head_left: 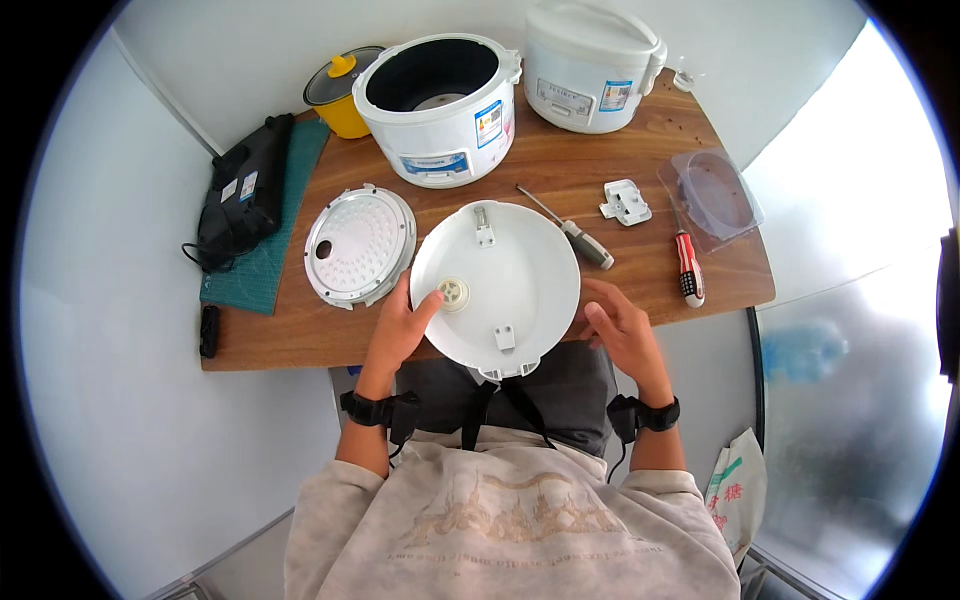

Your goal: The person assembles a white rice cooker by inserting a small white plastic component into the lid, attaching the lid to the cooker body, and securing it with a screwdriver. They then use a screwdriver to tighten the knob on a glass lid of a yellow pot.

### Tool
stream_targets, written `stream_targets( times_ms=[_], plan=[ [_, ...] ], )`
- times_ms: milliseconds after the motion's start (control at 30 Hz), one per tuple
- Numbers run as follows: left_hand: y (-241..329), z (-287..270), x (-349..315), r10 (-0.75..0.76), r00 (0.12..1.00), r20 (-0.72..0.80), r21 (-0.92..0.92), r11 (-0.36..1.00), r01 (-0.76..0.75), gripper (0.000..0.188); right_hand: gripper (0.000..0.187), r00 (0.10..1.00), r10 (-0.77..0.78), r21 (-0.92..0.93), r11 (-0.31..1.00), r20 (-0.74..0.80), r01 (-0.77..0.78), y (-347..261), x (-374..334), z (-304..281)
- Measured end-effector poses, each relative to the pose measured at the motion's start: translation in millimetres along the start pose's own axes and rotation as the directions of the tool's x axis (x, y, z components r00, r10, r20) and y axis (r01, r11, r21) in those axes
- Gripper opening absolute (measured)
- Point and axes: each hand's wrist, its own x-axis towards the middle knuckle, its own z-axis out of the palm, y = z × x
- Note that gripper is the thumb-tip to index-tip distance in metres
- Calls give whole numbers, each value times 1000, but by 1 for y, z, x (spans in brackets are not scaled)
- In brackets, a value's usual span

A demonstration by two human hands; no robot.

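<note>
- The left hand [403, 322] holds the white round lid [520, 270] at its left rim, thumb inside.
- The right hand [622, 330] is half spread beside the lid; touching, I cannot tell.
- Beyond the fingers, the wooden table [640, 275] bears 2 white cookers [430, 138]; far left is a white wall [110, 330].

Toward the back of the wood-grain table [280, 345], a closed white rice cooker [570, 75] stands near the wall [440, 18]; farther left sits a yellow pot [345, 120] with a glass lid [323, 90]. A black device [235, 205] with two pale labels and a cable lies partly over a green cutting mat [245, 285] — a small black object [209, 332] is near the mat's front corner. A clear plastic container [722, 195] rests at the right edge — a printed plastic bag [740, 490] is lower down, beside the person.
</note>
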Motion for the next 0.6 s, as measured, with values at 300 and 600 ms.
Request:
stream_targets(
  times_ms=[300, 600],
  plan=[
    [-2, -3, 2, -14, 999, 47, -9, 1000, 14, 54, 45, 993, 40, 354, 932, 114, -78, 9, 19, 19],
    [2, 2, 4, 0, 999, 35, -71, 998, 2, 55, 43, 993, 61, 379, 920, 102, -95, 14, 23, 17]
  ],
)
